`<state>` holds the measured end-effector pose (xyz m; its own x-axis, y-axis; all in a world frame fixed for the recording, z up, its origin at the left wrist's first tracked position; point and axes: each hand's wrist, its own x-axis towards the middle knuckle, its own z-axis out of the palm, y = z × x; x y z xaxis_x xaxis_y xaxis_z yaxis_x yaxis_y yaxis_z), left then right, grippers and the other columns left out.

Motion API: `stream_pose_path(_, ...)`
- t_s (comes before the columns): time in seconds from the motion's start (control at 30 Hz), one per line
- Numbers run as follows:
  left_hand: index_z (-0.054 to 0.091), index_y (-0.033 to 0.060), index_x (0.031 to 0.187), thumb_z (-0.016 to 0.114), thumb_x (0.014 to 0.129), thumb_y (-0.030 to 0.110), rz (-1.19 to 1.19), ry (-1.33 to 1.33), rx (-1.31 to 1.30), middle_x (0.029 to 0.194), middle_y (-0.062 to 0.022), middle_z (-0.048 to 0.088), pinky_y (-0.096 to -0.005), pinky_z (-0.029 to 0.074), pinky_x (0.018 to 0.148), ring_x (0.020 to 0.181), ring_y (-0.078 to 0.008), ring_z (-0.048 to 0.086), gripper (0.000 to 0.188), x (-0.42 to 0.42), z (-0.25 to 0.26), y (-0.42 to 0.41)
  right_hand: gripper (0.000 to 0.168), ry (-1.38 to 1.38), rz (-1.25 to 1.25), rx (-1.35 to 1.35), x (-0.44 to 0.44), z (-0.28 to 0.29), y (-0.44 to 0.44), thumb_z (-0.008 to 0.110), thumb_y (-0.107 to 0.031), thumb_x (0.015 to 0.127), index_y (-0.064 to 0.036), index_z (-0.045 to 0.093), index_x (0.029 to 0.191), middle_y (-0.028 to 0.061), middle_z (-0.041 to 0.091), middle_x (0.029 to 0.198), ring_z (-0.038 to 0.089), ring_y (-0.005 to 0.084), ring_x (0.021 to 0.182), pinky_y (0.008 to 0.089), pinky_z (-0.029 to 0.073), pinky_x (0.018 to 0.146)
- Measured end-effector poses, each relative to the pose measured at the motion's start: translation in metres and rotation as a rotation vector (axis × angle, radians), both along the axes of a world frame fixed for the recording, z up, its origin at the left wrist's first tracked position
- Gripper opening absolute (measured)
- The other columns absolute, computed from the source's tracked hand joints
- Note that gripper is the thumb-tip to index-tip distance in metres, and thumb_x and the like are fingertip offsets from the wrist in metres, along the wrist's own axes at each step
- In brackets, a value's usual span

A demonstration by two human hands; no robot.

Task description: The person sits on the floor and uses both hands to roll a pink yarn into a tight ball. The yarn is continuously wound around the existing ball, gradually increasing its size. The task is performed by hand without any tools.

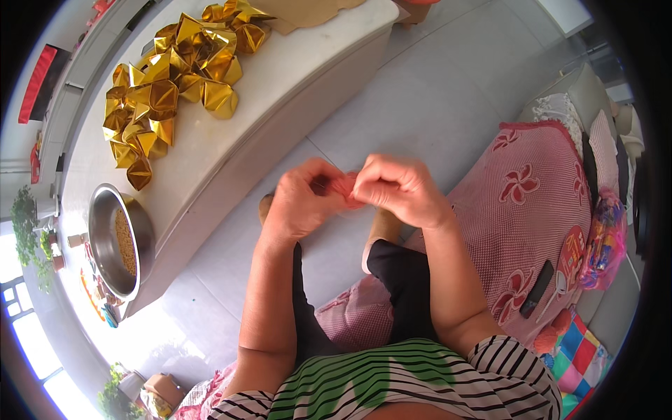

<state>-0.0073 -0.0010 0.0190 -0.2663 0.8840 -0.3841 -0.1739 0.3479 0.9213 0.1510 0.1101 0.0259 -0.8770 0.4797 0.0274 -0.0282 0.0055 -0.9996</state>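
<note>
Both hands are raised close together over the floor, in front of my knees. My left hand [307, 198] pinches one side of a small, thin red piece [344, 188], perhaps plastic or a bag. My right hand [401, 189] pinches its other side, with the fingers curled. Motion blur and the fingers hide much of the piece, so its exact kind is unclear. On the pale table to the left lies a pile of folded gold foil paper pieces [160, 94]. Nearer me on that table stands a steel bowl [100, 231] holding small tan grains [125, 242].
The curved edge of the table [252, 136] runs beside my left hand. Brown paper [302, 13] lies at its far end. On the right, a sofa has a red-patterned cover [525, 226], a dark remote or phone [537, 289], a hand fan [570, 257] and a pink plastic bag [604, 241].
</note>
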Motion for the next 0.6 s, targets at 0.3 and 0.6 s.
stream_pose_path(0.3, 0.061, -0.0031, 0.095, 0.06, 0.067, -0.011, 0.34, -0.269, 0.258, 0.089, -0.0118, 0.067, -0.031, 0.052, 0.075, 0.08, -0.0177, 0.063, 0.028, -0.002, -0.006, 0.002, 0.008, -0.123, 0.127, 0.389, -0.006, -0.02, -0.005, 0.067, -0.004, 0.083, 0.0, 0.061, 0.082, 0.0066, 0.059, 0.074, 0.055, 0.0201, 0.067, 0.0319, 0.046, 0.063)
stream_pose_path(0.6, 0.061, -0.0046, 0.099, 0.065, 0.07, -0.009, -0.017, -0.273, 0.219, 0.091, -0.0089, 0.067, -0.0288, 0.054, 0.076, 0.084, -0.0162, 0.065, 0.03, 0.01, 0.003, -0.003, 0.01, -0.126, -0.236, 0.085, -0.005, -0.006, 0.002, 0.066, -0.004, 0.087, 0.0, 0.059, 0.081, 0.0013, 0.057, 0.074, 0.053, 0.0106, 0.067, 0.0273, 0.044, 0.06)
